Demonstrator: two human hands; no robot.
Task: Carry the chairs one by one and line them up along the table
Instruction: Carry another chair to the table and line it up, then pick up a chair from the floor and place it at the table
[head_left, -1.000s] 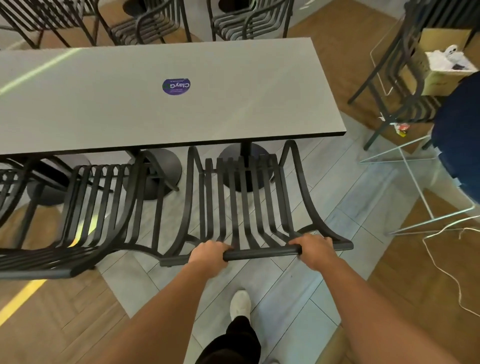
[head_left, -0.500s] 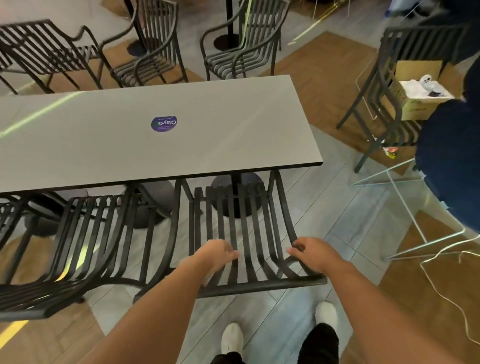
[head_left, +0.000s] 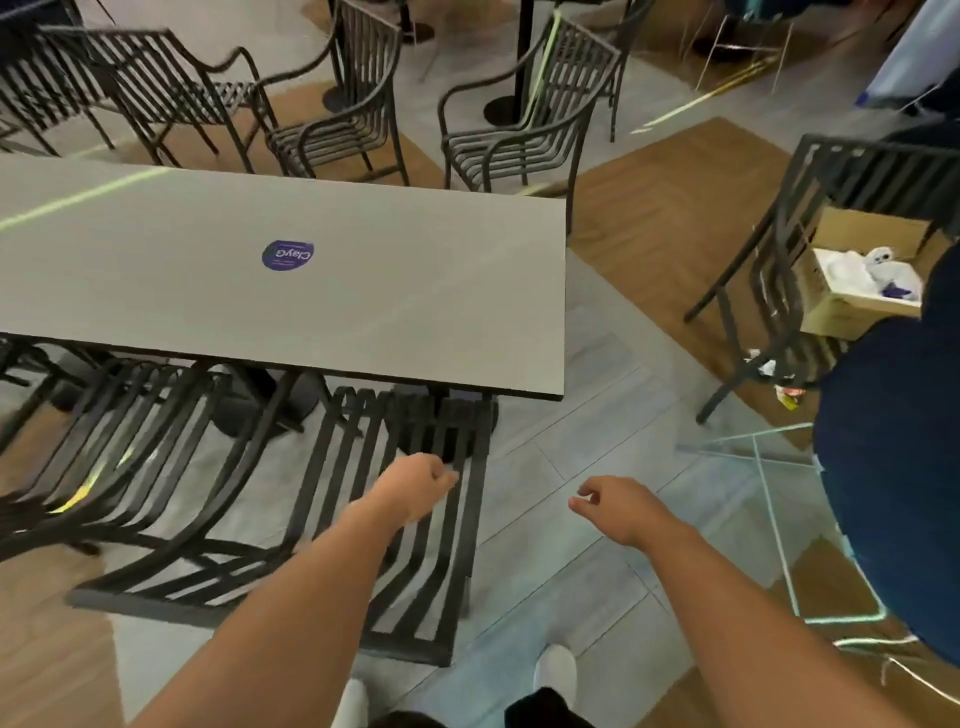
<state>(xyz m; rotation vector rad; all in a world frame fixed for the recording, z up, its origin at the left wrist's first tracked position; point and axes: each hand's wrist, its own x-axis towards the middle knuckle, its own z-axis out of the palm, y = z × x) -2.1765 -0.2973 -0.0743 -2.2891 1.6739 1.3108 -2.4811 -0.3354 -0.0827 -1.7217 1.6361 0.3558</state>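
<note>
Two hands were gripping the chair (head_left: 415, 519) back a second ago; now both have let go. Left hand (head_left: 415, 486) hovers loosely curled over the slats at lower center, right hand (head_left: 618, 506) hangs relaxed over the floor. Chair's tucked under the desk (head_left: 363, 312) edge beside another chair (head_left: 130, 467), so this one looks placed. Next one probably.

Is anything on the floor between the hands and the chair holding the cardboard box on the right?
Nothing solid shows on the tiled floor between the right hand and that chair. A thin white wire frame stands just off that path, beside a dark blue shape. The left hand hangs over the chair at the table, holding nothing.
</note>
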